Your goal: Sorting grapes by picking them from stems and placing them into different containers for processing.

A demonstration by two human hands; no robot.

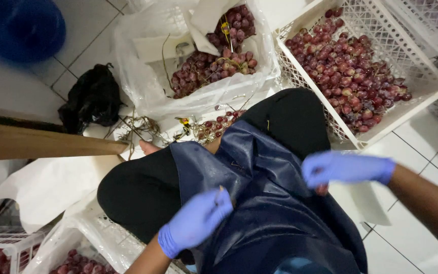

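Observation:
I sit on the floor with a dark blue apron over my lap. My left hand, in a blue glove, is closed over the apron and pinches something thin near its fingertips; I cannot tell what it is. My right hand, also gloved, is curled above a single red grape that shows just under its fingers. A white plastic crate full of red grapes stands at the upper right. In front of my knees a plastic-lined box holds grape bunches on stems.
Loose stems and several stray grapes lie on the floor by my knees. A black bag sits to the left, near a brown board. More crates with grapes are at the lower left. A blue object is top left.

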